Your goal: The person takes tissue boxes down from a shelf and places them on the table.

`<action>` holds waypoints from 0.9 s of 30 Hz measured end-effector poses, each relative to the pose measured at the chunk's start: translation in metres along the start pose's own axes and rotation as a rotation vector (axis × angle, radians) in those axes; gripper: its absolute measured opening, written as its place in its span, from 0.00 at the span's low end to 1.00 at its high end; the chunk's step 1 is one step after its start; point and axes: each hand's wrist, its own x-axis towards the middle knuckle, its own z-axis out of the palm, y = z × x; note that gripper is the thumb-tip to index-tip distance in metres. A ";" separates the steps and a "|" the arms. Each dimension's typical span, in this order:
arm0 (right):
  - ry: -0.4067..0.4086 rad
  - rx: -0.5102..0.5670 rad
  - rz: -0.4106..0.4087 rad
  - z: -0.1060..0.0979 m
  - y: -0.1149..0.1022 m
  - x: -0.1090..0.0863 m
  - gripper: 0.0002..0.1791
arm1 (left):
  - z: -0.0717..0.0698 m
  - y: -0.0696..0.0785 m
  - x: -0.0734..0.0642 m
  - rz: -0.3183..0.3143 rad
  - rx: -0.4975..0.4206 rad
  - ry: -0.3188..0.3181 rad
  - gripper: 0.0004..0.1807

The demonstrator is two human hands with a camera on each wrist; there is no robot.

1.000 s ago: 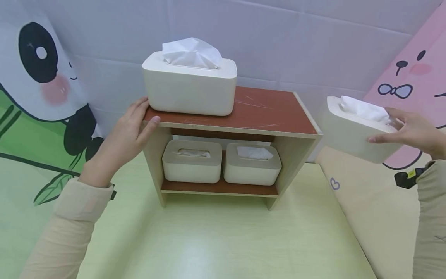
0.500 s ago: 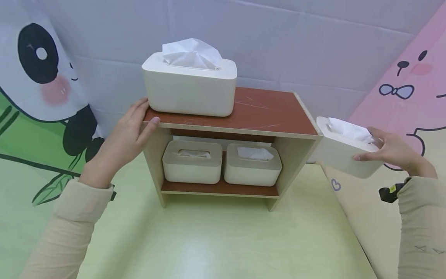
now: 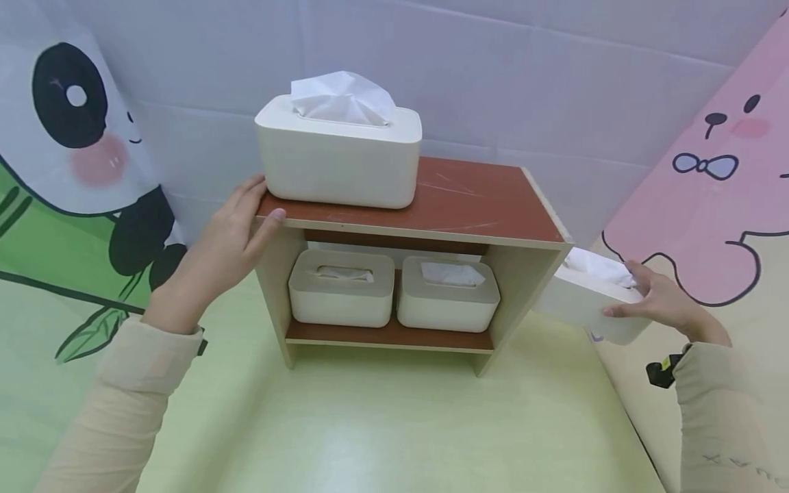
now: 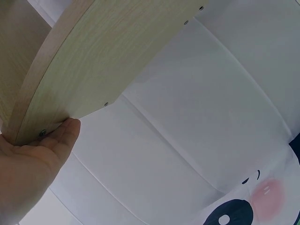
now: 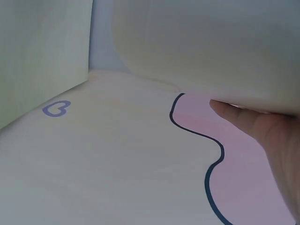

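A cream tissue box point(image 3: 588, 302) with white tissue standing out of its top is held by my right hand point(image 3: 666, 299), thumb on the front and fingers behind its right end. It tilts down to the right beside the small shelf point(image 3: 481, 205), which hides part of its left end. In the right wrist view the box's underside point(image 5: 201, 51) fills the top. My left hand point(image 3: 212, 257) grips the shelf's upper left corner. The left wrist view shows its thumb and fingers around the side panel point(image 4: 93, 56).
A larger tissue box point(image 3: 339, 168) stands on the shelf's red top, left side. Two smaller tissue boxes, left point(image 3: 342, 299) and right point(image 3: 448, 306), sit on the lower board. The pale table point(image 3: 394, 424) spreads in front; patterned cloth point(image 3: 555, 89) hangs behind.
My right hand has lowered the tissue box and brought it left, from above the table's right side to beside the shelf's right panel. The left hand stays on the corner.
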 end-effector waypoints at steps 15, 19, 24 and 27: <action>-0.018 0.033 -0.039 0.058 0.029 0.007 0.41 | 0.000 0.001 -0.001 -0.031 -0.003 -0.032 0.35; -0.008 0.048 -0.039 0.070 0.034 0.009 0.40 | 0.000 0.001 0.000 -0.022 -0.003 -0.027 0.35; 0.007 0.056 -0.045 0.083 0.041 0.011 0.40 | 0.000 0.000 0.000 -0.012 -0.008 -0.023 0.34; 0.013 0.054 -0.061 0.090 0.045 0.013 0.41 | 0.000 0.000 0.000 -0.014 -0.008 -0.023 0.34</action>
